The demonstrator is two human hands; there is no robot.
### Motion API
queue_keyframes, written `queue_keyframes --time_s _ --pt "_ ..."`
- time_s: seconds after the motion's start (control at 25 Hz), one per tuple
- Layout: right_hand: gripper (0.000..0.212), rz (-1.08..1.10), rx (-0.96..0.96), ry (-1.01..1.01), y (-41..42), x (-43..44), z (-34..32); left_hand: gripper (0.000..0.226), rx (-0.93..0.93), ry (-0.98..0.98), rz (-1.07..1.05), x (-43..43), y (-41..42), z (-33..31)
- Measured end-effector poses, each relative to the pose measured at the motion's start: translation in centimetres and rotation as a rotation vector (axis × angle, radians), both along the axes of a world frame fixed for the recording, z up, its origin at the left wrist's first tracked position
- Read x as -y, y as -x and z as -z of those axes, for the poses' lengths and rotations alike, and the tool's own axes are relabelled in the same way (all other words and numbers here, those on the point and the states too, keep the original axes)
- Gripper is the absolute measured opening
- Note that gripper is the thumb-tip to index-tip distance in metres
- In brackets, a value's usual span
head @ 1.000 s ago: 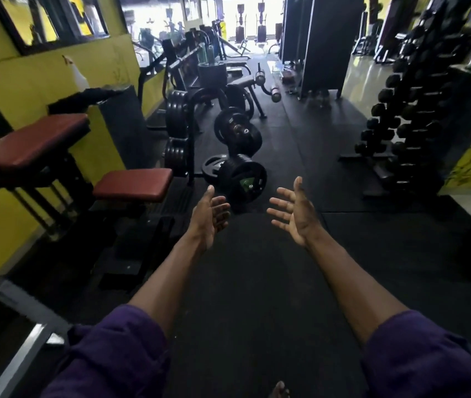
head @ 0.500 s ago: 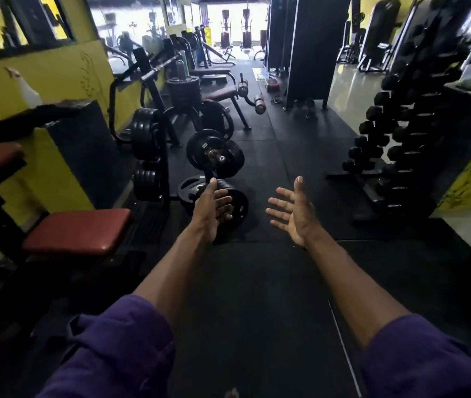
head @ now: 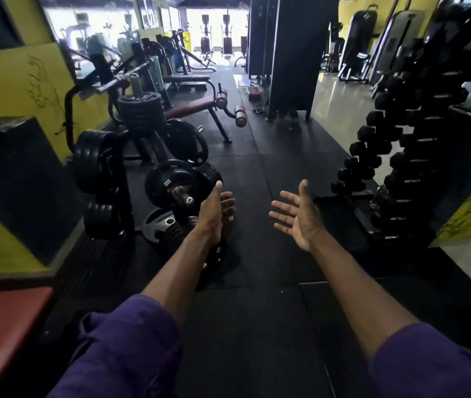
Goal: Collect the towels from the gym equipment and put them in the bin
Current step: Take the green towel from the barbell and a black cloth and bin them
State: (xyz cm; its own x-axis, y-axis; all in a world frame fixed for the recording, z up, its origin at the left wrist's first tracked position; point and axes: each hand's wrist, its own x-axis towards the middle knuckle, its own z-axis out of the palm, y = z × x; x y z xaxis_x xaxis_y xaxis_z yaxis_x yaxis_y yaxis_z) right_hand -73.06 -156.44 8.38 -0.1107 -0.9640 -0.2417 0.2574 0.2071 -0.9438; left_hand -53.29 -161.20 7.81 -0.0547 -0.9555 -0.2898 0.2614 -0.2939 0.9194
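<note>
Hands reach forward at mid-frame over the black floor (head: pixel 257 326), left hand (head: pixel 214 214) and right hand (head: pixel 297 216) both spread wide, holding nothing; no towel or bin identifiable.

No legible text anywhere. Dark scrawled marks on the yellow wall (head: pixel 39 93) at left, unreadable. A small pale label on a weight plate (head: pixel 168 182), too small to read.

One head-worn wide-angle view looks forward and down a gym aisle, both outstretched forearms close at frame bottom
</note>
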Motion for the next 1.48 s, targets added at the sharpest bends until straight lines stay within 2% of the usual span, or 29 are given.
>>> queue_keyframes --time_s 0.24,0.4,0.72,1.12,1.48 --pt "0.083 0.004 -0.007 0.006 6.8 15.3 0.6 0.055 0.015 -0.006 0.03 15.7 7.3 1.0" --pt "0.081 -0.022 -0.046 0.008 13.3 26.7 1.2 0.053 -0.004 -0.021 -0.027 27.3 13.5 1.7" --pt "0.084 -0.104 -0.034 -0.012 23.6 46.4 -0.3 0.048 -0.071 -0.074 -0.114 44.2 23.1 0.3" --pt "0.083 -0.145 -0.033 -0.041 27.5 73.7 1.6 0.053 -0.029 -0.06 -0.193 70.2 26.2 2.1" --pt "0.087 -0.144 0.017 -0.059 29.2 97.0 3.4 0.056 -0.008 -0.05 -0.179 93.7 28.4 1.4"
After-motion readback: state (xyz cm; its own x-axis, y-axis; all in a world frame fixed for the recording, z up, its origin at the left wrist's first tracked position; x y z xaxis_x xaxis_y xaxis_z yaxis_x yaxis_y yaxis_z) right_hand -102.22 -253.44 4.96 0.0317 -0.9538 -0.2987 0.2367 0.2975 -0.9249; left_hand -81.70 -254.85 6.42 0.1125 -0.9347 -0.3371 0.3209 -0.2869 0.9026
